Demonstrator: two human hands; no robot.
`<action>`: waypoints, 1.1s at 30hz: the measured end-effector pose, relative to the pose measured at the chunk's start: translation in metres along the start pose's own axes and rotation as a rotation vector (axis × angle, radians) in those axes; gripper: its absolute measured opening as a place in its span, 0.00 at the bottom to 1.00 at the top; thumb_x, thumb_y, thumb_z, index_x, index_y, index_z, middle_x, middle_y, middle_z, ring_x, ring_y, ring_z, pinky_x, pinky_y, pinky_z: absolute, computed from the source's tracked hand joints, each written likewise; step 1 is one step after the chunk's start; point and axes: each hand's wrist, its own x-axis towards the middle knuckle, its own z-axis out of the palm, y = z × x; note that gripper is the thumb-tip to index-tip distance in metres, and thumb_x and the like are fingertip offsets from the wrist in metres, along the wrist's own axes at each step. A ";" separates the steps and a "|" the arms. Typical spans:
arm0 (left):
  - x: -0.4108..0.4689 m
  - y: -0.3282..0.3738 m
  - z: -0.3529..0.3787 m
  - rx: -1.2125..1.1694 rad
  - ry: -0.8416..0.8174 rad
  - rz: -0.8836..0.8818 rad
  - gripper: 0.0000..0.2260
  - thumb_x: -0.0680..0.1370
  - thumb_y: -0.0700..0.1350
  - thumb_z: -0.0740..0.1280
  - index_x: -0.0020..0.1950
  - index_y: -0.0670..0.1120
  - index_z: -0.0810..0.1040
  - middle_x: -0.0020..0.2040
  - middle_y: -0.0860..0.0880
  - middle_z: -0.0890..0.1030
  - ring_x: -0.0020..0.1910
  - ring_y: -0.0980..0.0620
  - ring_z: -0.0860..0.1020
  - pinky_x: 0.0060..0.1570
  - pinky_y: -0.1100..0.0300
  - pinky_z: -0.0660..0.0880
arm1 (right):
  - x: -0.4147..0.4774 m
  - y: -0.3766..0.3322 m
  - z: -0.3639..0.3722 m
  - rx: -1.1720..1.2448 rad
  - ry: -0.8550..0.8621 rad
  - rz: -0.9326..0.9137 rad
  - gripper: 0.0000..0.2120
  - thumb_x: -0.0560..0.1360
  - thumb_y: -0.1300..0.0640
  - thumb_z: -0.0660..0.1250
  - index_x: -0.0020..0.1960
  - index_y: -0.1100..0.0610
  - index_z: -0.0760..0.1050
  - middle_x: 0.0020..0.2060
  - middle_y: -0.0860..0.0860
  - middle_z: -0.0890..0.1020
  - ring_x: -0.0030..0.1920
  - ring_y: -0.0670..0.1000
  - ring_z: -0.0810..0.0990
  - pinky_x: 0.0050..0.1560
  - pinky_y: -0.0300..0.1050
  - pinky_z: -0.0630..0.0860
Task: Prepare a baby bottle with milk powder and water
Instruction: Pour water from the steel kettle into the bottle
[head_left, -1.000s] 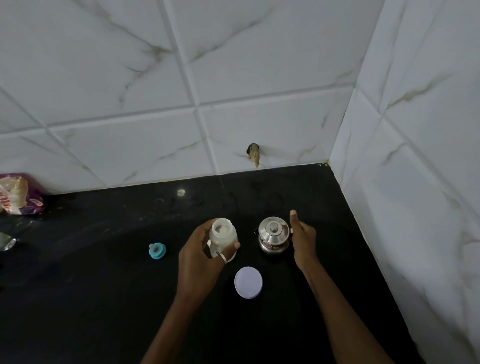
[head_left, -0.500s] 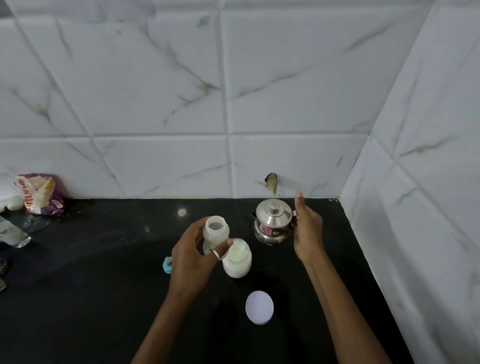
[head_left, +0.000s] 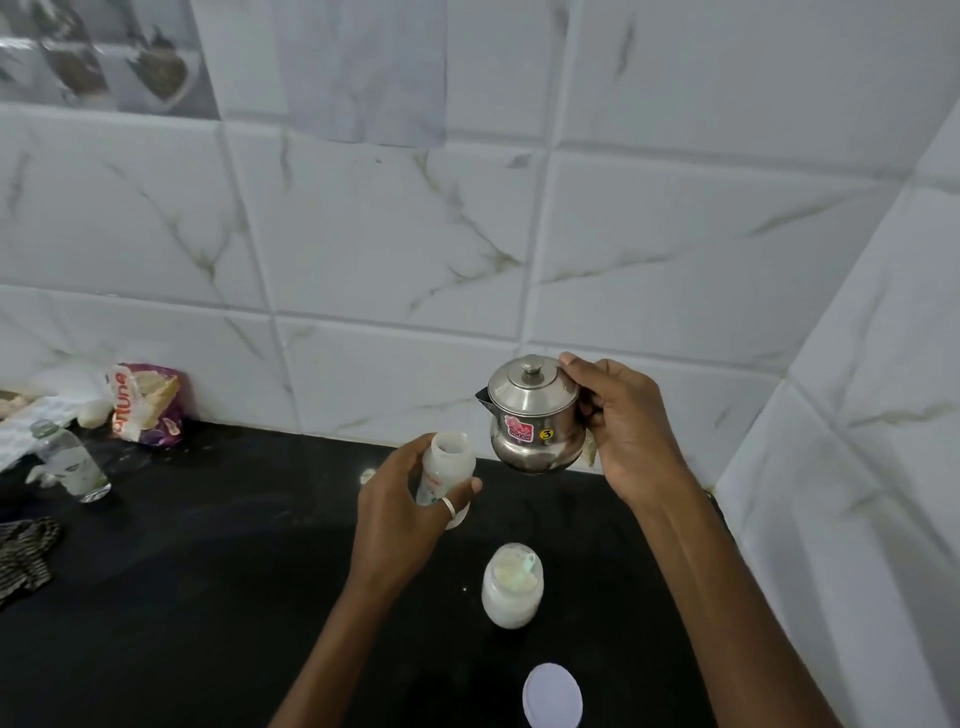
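Two hands in frame, both are gripping something. Left hand (head_left: 400, 512) is wrapping its fingers (head_left: 470, 487) around one baby bottle (head_left: 447, 470), open-mouthed, no teat on it, held roughly upright above the black tabletop (head_left: 182, 597). One ring is showing on that hand.

Right hand (head_left: 623, 426) is holding one small steel pot (head_left: 532, 413) with its fingers closed at the handle side, thumb up near the lid rim. Pot is lifted clear of the tabletop, lid on, spout pointing left toward the bottle mouth, sitting just beside and slightly above it. Not touching the bottle. One red sticker on the pot's belly.

On the tabletop below the hands: one open jar of milk powder (head_left: 512, 584), standing upright, and one round white lid (head_left: 551, 695) lying flat nearer the camera, apart from the jar.

Far left: one clear glass bottle (head_left: 70, 462) standing, one printed snack packet (head_left: 148, 405) leaning at the tiled wall (head_left: 389, 249), one striped cloth (head_left: 26, 556) at the frame edge.
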 end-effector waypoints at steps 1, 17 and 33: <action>0.000 0.000 -0.003 -0.012 0.008 0.003 0.24 0.69 0.50 0.82 0.61 0.61 0.78 0.53 0.63 0.83 0.54 0.66 0.81 0.50 0.73 0.76 | -0.001 -0.002 0.005 -0.015 -0.015 0.005 0.20 0.75 0.55 0.76 0.28 0.52 0.72 0.27 0.49 0.70 0.31 0.48 0.68 0.39 0.43 0.68; 0.008 -0.011 -0.022 -0.017 0.034 0.034 0.27 0.69 0.51 0.81 0.66 0.52 0.79 0.57 0.59 0.82 0.58 0.67 0.78 0.50 0.76 0.73 | -0.008 -0.027 0.047 -0.392 -0.044 -0.061 0.17 0.75 0.56 0.76 0.33 0.57 0.71 0.21 0.42 0.73 0.23 0.39 0.71 0.27 0.31 0.69; 0.020 -0.018 -0.019 0.005 0.006 0.047 0.27 0.71 0.52 0.79 0.68 0.55 0.76 0.60 0.58 0.79 0.58 0.60 0.79 0.52 0.72 0.73 | 0.004 -0.031 0.062 -0.593 -0.049 -0.115 0.18 0.73 0.54 0.77 0.32 0.55 0.70 0.21 0.41 0.71 0.24 0.40 0.71 0.28 0.33 0.69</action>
